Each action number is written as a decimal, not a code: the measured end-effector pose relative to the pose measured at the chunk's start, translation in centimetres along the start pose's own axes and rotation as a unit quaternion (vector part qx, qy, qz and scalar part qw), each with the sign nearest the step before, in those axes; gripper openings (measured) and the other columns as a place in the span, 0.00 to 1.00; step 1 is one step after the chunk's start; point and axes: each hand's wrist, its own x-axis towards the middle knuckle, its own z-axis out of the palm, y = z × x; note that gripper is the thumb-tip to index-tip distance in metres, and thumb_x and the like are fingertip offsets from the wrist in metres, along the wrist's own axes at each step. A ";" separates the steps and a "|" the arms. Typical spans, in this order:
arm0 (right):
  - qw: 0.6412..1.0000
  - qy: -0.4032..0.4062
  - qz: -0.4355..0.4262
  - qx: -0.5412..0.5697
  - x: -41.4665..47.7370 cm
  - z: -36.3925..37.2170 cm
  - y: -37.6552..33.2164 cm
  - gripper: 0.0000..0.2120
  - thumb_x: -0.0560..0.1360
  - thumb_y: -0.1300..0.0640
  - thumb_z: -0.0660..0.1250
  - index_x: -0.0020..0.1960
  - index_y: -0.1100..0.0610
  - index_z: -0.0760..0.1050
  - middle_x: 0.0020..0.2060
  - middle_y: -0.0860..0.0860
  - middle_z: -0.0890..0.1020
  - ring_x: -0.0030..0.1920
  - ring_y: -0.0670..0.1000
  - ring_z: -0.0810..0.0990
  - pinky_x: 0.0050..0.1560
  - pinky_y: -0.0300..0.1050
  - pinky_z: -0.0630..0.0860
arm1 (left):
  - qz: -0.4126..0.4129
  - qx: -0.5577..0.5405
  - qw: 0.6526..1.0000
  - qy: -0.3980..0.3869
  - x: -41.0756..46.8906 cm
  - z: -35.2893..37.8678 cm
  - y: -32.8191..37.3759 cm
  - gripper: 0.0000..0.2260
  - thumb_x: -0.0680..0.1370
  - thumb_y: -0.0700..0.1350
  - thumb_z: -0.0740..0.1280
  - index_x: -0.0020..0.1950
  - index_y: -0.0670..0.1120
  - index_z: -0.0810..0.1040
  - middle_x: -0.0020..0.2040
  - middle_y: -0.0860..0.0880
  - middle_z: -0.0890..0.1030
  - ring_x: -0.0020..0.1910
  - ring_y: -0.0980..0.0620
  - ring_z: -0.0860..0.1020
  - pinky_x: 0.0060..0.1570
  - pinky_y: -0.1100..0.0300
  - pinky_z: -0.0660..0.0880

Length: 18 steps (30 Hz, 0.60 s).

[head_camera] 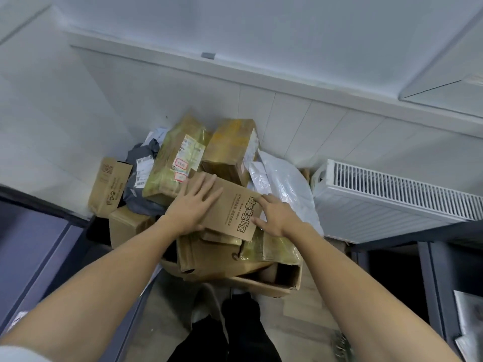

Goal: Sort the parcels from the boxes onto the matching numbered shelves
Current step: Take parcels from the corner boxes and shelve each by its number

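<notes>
Flat brown printed cardboard parcel (pixel 235 207) atop the heap in the open cardboard box (pixel 285 284) | left hand (pixel 192 205) grip spread flat on top | right hand (pixel 274 216) grip pinching its right edge | risk: one-sided hold may tilt and drop it.

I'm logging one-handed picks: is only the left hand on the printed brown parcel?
No, the left hand and the right hand both touch the printed brown parcel.
</notes>
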 end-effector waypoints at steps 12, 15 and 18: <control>0.993 0.111 0.003 0.032 0.3 2.7 3.6 0.21 0.78 0.52 0.66 0.67 0.60 0.71 0.62 0.56 0.75 0.63 0.59 0.73 0.59 0.57 0.74 | -0.062 -0.016 0.997 -0.049 4.0 3.3 1.1 0.54 0.77 0.45 0.70 0.75 0.52 0.22 0.77 0.41 0.26 0.76 0.35 0.30 0.73 0.29 0.52; 0.994 0.108 0.033 0.016 -0.3 2.6 3.9 0.21 0.78 0.54 0.66 0.68 0.61 0.71 0.65 0.59 0.74 0.67 0.61 0.71 0.61 0.57 0.72 | -0.047 -0.003 0.998 -0.049 3.3 3.0 1.2 0.52 0.78 0.46 0.70 0.77 0.50 0.25 0.78 0.40 0.28 0.77 0.34 0.32 0.72 0.31 0.55; 0.992 0.099 0.073 0.002 -0.6 2.0 3.7 0.19 0.80 0.54 0.63 0.68 0.60 0.71 0.65 0.57 0.73 0.68 0.59 0.69 0.61 0.55 0.68 | -0.023 0.001 0.999 -0.041 2.1 2.5 0.9 0.49 0.77 0.49 0.70 0.80 0.48 0.32 0.80 0.39 0.37 0.78 0.34 0.37 0.72 0.32 0.58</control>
